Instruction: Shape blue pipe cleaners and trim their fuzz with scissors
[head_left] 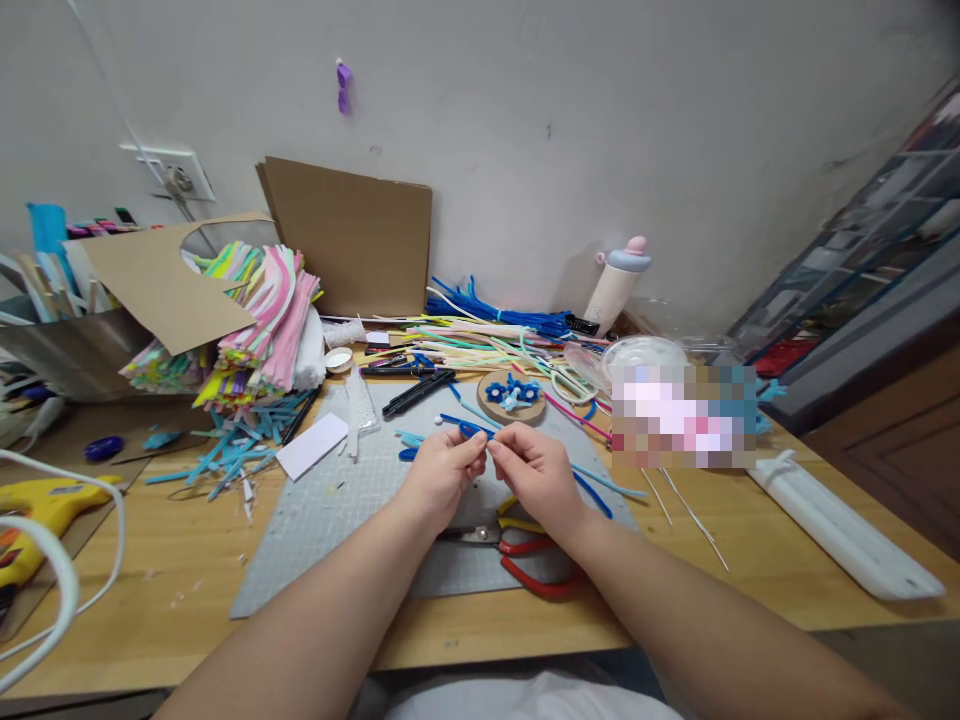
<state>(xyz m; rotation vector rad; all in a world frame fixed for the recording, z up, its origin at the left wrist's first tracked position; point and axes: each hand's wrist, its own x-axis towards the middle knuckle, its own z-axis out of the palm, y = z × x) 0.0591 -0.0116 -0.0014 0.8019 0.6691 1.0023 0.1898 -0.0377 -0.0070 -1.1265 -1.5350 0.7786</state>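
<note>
Above the grey cutting mat (pixel 300 560), a dark blue pipe cleaner (pixel 471 430) with a bent loop is pinched between both hands. My left hand (pixel 442 475) grips it with thumb and fingers. Close against it, my right hand (pixel 536 470) pinches the same piece, and the fingertips hide part of it. Red-handled scissors (pixel 517 548) lie on the mat below, partly covered by my right wrist. Just beyond the hands, blue pipe-cleaner flowers (pixel 514 390) rest on a round wood slice (pixel 491 408). Light blue stems lie on both sides.
A yellow glue gun (pixel 52 510) with a white cable lies at left. Bundled pastel pipe cleaners (pixel 262 320) stand beside a metal container (pixel 75 350). Black pens (pixel 418 392), a white card (pixel 313 447) and loose stems (pixel 465 345) lie further back. A bottle (pixel 616 285) stands by the wall.
</note>
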